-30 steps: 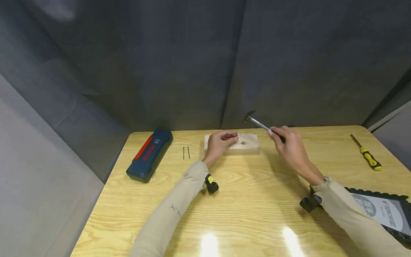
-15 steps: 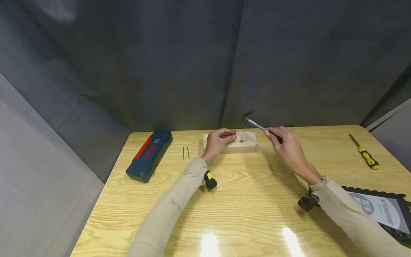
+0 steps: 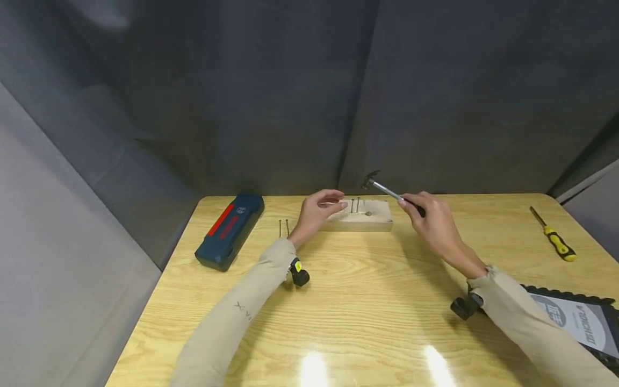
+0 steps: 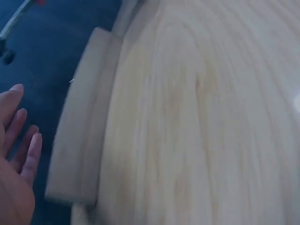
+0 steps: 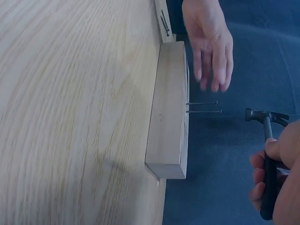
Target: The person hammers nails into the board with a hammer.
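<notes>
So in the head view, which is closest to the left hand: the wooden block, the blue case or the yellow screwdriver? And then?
1. Wooden block: right beside the left hand, at its fingertips.
2. Blue case: farther out, at the table's left edge.
3. Yellow screwdriver: farthest, at the far right.

- A blue tool case [image 3: 229,231] at the table's left edge carries a red stripe and white lettering that appears to read "BOSCH", small at this distance.
- A black-bordered mat [image 3: 575,322] at lower right bears large printed characters, upside down and not legible.
</notes>
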